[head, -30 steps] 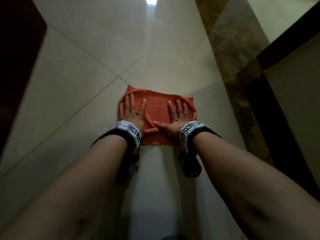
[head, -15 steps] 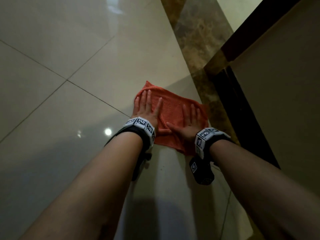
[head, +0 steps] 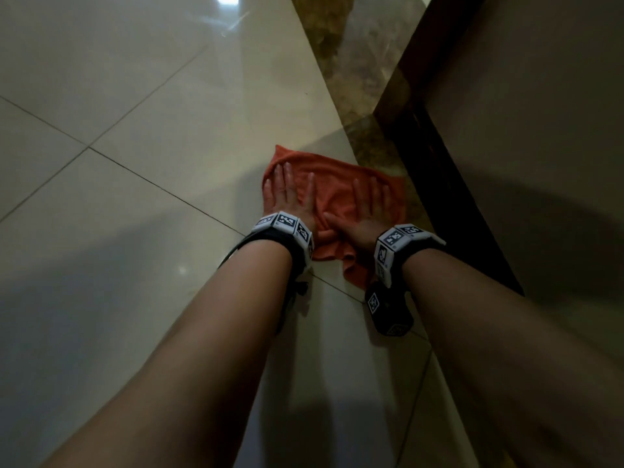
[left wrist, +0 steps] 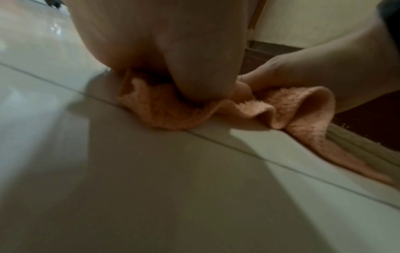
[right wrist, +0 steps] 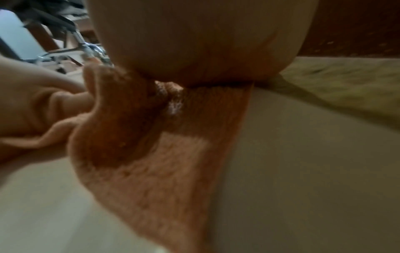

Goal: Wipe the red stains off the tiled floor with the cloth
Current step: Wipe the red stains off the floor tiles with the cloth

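Floor (head: 141, 204) of pale glossy tiles is taking up most of the head view, with a brown marbled strip (head: 364, 96) and a dark baseboard (head: 449, 197) running beside it. The orange cloth (head: 337, 197) is lying on the tiles at the strip's edge, bunching between the palms. The left hand (head: 287, 194) and right hand (head: 368, 211) are pressing it flat, fingers straight and spread.
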